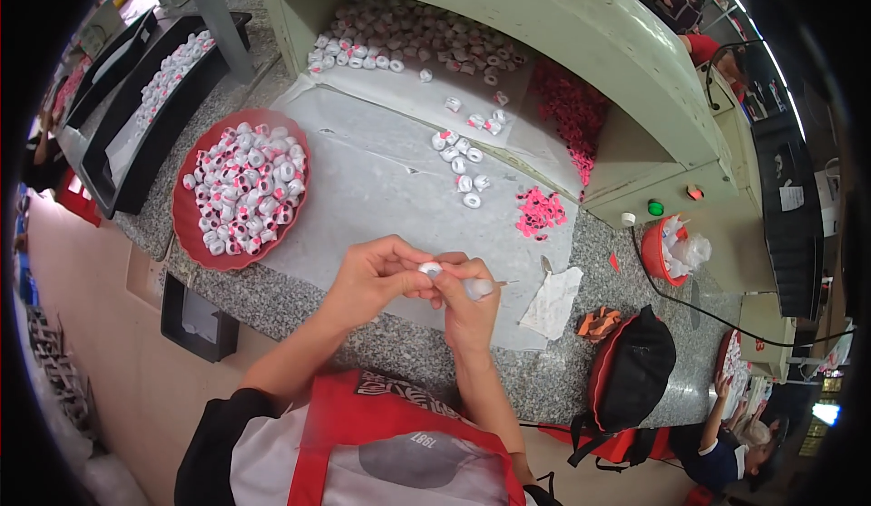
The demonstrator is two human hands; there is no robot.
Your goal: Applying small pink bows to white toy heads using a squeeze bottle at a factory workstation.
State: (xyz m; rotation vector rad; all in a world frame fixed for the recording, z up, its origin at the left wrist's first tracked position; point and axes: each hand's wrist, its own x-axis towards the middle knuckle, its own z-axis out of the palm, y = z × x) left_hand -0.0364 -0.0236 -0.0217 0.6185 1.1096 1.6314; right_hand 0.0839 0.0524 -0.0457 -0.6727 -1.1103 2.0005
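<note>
We have a speckled grey bench [544, 388] under everything, with a pale green cabinet [590, 43] arching over its back, white pieces heaped inside it and pink ones toward its right end. A white sheet [363, 166] covers much of the bench before us, and a long black tray [138, 187] of pieces stands off to our left. Next in size come the black bag [640, 365] on our right and the scalloped red bowl [186, 220], full of white pieces with pink bits showing among them. Our left hand [376, 275] is drawn into a pinch, thumb against fingers; our right hand [467, 306] curls around a small translucent bottle [477, 287] with a thin tip pointing right, its own thumb and finger brought in to the same spot. Right of centre lies a cluster of pink pieces [542, 213], near some loose white ones [462, 146]. Smallest of all – the white ring-like piece [429, 269] between our fingertips, above the sheet's near part. We judge the step in hand to be close work on that single piece; the next move calls for a light, steady pinch – and for keeping the bottle's tip clear of our fingers
</note>
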